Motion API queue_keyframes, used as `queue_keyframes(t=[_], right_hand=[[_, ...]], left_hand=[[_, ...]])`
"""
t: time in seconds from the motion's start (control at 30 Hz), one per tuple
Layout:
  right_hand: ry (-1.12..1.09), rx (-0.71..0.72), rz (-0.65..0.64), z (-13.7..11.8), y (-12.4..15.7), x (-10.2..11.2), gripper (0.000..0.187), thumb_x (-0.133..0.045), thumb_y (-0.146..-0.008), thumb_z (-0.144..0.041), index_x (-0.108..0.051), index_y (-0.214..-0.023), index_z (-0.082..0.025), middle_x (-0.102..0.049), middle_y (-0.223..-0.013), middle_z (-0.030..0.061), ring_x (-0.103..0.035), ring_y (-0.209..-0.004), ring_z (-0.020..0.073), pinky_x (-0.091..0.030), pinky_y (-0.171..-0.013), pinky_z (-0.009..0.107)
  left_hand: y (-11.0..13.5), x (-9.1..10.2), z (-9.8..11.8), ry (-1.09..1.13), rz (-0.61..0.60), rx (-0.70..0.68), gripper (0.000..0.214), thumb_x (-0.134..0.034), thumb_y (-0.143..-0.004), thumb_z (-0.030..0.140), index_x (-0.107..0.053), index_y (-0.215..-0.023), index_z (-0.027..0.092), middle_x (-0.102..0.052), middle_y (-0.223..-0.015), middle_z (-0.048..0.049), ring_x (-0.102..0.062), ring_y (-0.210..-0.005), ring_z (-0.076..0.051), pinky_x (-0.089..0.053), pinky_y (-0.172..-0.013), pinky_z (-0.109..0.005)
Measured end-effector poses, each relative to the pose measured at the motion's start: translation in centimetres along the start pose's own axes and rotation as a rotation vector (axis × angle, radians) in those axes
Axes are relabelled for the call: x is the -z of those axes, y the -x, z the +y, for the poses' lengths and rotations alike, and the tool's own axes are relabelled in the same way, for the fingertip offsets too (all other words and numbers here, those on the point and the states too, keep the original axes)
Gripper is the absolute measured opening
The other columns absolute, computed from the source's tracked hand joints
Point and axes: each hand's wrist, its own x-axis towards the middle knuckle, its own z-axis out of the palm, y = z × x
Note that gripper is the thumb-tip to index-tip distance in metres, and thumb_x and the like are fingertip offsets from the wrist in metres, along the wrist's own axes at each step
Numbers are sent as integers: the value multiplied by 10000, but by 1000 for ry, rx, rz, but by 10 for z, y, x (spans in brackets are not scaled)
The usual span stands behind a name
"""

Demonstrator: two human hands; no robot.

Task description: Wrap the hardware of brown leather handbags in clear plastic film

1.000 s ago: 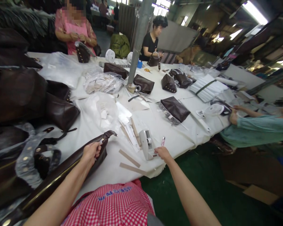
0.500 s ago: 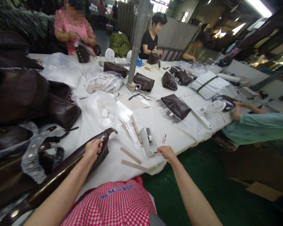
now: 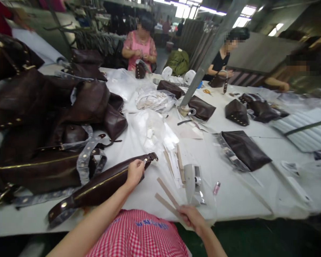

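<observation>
My left hand (image 3: 135,173) is closed on the end of a long dark brown bag (image 3: 101,187), right by its zip pull, and the bag lies flat on the white table (image 3: 139,203). My right hand (image 3: 192,216) hovers at the table's near edge with its fingers pinched. It seems to hold a strip of clear tape running back toward the grey tape dispenser (image 3: 191,182). Two tan card strips (image 3: 167,194) lie just left of that hand. A small pink object (image 3: 216,187) rests right of the dispenser.
A heap of brown bags (image 3: 42,117) fills the left of the table. More bags (image 3: 244,150), plastic wrap (image 3: 155,100) and paper slips (image 3: 173,157) lie mid-table around a slanted grey pole (image 3: 211,53). Three people work along the far side.
The view has swung left and down. My right hand has drawn back from the tape dispenser toward the table's near edge. My left hand keeps its grip on the bag's end.
</observation>
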Motion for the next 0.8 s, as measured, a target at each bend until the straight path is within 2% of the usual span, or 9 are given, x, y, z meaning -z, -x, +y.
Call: queue_keyframes(t=[0.03, 0.1, 0.2, 0.23, 0.3, 0.47, 0.6, 0.8], right_hand=[[-22, 41, -56, -21, -2, -9, 267, -636, -721, -373, -525, -576, -178, -376, -430, -77, -300, -378, 54, -208, -398, 204], [-103, 215, -194, -74, -7, -29, 246, -628, -700, -400, -567, -655, -166, -420, -469, -71, -306, -412, 52, -204, -416, 197], [12, 362, -205, -153, -15, -54, 196, -617, -677, -339, -580, -639, -150, -532, -539, -31, -340, -431, 49, -220, -413, 194], [66, 382, -196, -171, -18, -62, 169, -599, -681, -309, -584, -632, -148, -556, -558, -23, -345, -430, 48, -217, -408, 194], [139, 392, -180, -193, -26, -74, 129, -577, -683, -256, -595, -620, -145, -589, -585, -15, -343, -421, 42, -219, -403, 193], [293, 368, -91, -194, -50, -88, 148, -578, -690, -232, -611, -569, -153, -564, -483, -29, -354, -395, 51, -246, -403, 194], [415, 329, -8, -193, -63, -92, 204, -607, -685, -271, -606, -508, -170, -555, -418, -15, -433, -390, 77, -277, -396, 196], [459, 232, -12, -198, -67, -94, 195, -630, -657, -240, -587, -479, -170, -546, -381, -2, -461, -362, 91, -282, -364, 194]], left_hand=[[1, 0, -1, -12, 5, -4, 206, -533, -741, 302, -555, -578, 179, -496, -424, 43, -436, -426, -110, -310, -495, -223], [3, 0, -2, -59, 13, -25, 214, -517, -776, 303, -562, -608, 179, -491, -429, 46, -440, -429, -112, -315, -517, -228], [5, 0, -6, -233, 29, -142, 202, -488, -818, 267, -577, -660, 178, -544, -509, 28, -485, -488, -120, -313, -549, -230], [5, 1, -7, -299, 32, -187, 193, -483, -828, 253, -585, -683, 179, -576, -557, 16, -510, -522, -123, -314, -561, -229], [5, 1, -9, -400, 31, -235, 179, -480, -845, 233, -595, -718, 183, -627, -643, -5, -551, -581, -131, -322, -582, -227], [7, 1, -11, -563, -29, -243, 197, -446, -892, 240, -591, -768, 193, -659, -694, -47, -602, -637, -170, -348, -599, -246], [7, 4, -14, -632, -73, -322, 195, -419, -904, 218, -579, -794, 197, -667, -730, -71, -619, -669, -189, -382, -621, -258], [8, 10, -13, -672, -173, -425, 163, -422, -884, 157, -575, -838, 185, -664, -722, -96, -634, -677, -218, -420, -628, -273]])
